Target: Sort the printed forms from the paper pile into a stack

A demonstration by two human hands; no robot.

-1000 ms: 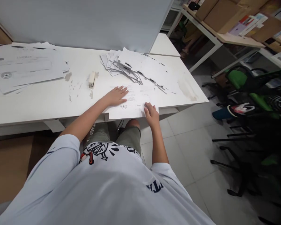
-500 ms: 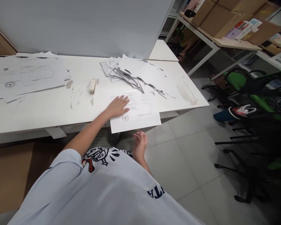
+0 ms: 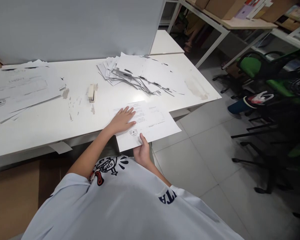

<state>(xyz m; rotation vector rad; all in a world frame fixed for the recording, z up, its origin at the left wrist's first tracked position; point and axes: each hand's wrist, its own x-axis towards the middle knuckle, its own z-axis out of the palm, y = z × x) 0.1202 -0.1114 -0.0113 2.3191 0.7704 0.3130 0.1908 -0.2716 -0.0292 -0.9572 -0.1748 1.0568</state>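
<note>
A printed sheet of paper (image 3: 156, 121) with a round stamp lies at the table's front edge and partly overhangs it. My left hand (image 3: 123, 120) rests flat on its left part, fingers spread. At the overhanging edge, my right hand (image 3: 143, 150) grips the sheet, thumb on top and the other fingers hidden beneath. Behind the sheet is a messy pile of papers (image 3: 137, 71). A cream stapler (image 3: 92, 93) stands to the left of that pile. Farther left lies another stack of printed sheets (image 3: 22, 90), one showing a round stamp.
A grey partition (image 3: 75, 30) rises behind the white table (image 3: 80, 123). Below the table at left is a cardboard box (image 3: 17, 190). Green and black chairs (image 3: 251, 70) and a blue bin (image 3: 240, 106) stand at right. Someone's leg shows under the far table (image 3: 225, 28).
My right hand has come up from below the table edge and taken hold of the sheet's near edge. The sheet has shifted slightly toward me. My left hand stays flat on it.
</note>
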